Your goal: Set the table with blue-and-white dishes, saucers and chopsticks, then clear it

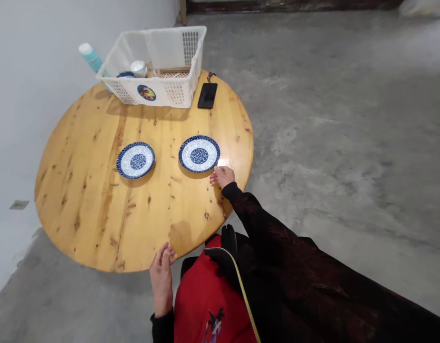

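Note:
A blue-and-white patterned plate point(199, 153) lies on the right part of the round wooden table point(80, 205). My right hand point(223, 176) is at its lower right rim, fingers loosely bent and apart; the thumb side is at or very near the rim, and I cannot tell whether it touches. To the left sits a small stack of matching plates point(137, 160), a second rim showing under the top one. Over the table's front edge, my left hand point(163, 271) hovers with loosely bent, parted fingers and nothing in it.
At the back of the table stands a white plastic basket point(180, 90) with a white bowl point(138, 68) and chopsticks point(174, 70) inside. A black phone point(207, 95) lies beside it. Behind it, a light-blue bottle point(92, 58) leans near the wall.

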`<state>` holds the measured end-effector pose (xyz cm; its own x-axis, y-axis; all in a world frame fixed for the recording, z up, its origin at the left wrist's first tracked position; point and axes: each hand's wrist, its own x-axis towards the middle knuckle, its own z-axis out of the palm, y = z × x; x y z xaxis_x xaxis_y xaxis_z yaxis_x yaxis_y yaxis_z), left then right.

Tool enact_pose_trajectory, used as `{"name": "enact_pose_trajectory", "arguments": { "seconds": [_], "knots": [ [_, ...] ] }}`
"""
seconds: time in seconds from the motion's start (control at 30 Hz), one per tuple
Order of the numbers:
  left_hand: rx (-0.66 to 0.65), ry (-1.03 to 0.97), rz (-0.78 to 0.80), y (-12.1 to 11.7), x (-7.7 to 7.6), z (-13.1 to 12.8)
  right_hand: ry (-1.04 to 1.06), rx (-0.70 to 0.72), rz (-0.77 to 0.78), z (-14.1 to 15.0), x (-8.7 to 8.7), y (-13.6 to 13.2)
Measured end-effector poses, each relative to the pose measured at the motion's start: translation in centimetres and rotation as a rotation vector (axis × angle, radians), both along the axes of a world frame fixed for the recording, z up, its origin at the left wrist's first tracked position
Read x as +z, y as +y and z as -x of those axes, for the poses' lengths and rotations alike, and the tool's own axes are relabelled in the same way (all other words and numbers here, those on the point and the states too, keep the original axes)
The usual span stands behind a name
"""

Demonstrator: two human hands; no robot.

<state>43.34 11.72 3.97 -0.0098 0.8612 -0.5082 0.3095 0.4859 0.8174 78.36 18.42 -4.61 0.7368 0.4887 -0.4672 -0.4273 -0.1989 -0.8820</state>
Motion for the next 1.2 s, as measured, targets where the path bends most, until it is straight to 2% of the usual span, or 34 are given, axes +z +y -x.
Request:
{"name": "enact_pose_trajectory", "arguments": {
  "seconds": [0.27,0.43,0.77,1.2],
  "knots": [
    [-0.070,0.006,0.030,2.5,-0.3,-1.7,-0.049,0.003,0.059,-0.7,0.3,2.5],
    [-0.166,0.019,0.046,4.2,-0.1,-2.2,-0.058,-0.019,0.071,-0.8,0.4,3.3],
    [-0.195,0.017,0.003,7.6,0.5,-0.3,-0.119,-0.071,0.118,-0.3,0.8,3.5],
    [-0.194,-0.008,0.058,9.2,0.0,0.3,-0.170,-0.068,0.193,-0.1,0.1,3.5]
  ]
}}
